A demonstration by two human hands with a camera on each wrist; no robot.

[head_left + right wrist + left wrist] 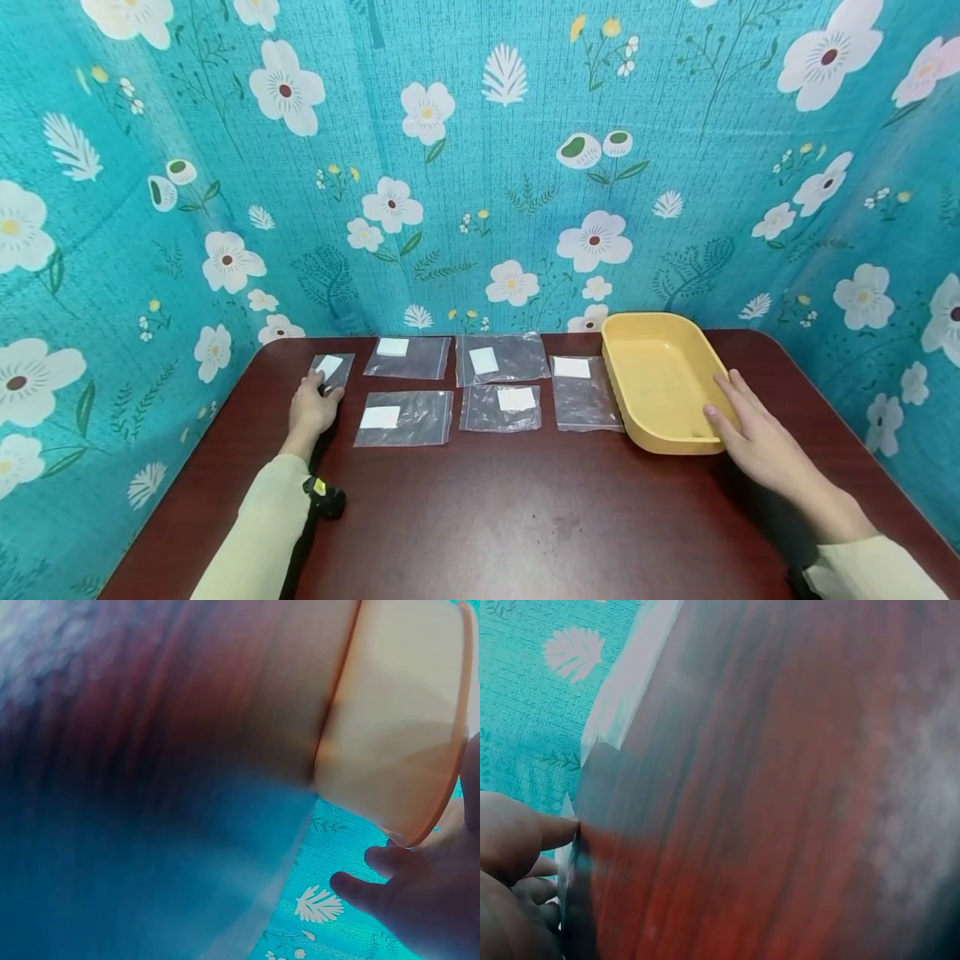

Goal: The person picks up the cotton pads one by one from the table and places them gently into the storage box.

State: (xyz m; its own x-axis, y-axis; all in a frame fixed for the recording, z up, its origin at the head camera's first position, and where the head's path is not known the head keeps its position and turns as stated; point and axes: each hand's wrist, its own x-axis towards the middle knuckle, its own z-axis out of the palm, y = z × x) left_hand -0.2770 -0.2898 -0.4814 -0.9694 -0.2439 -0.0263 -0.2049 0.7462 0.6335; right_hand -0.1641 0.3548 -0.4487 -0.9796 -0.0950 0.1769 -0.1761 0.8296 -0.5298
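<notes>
At the table's far left, my left hand (313, 410) pinches the near edge of a small clear zip bag (341, 363) with a white label. In the left wrist view the thumb (553, 831) and curled fingers meet at the bag's edge, low by the tabletop. My right hand (761, 437) rests against the right side of a yellow plastic tray (667, 383), its thumb by the rim and its fingers extended. The right wrist view has the tray wall (390, 712) beside the loosely spread fingers (367, 892).
Several larger clear zip bags with white labels lie flat between the hands, among them one bag (427, 429) at front left and another (585, 404) beside the tray. A teal floral curtain (480, 192) borders the dark red table (480, 517).
</notes>
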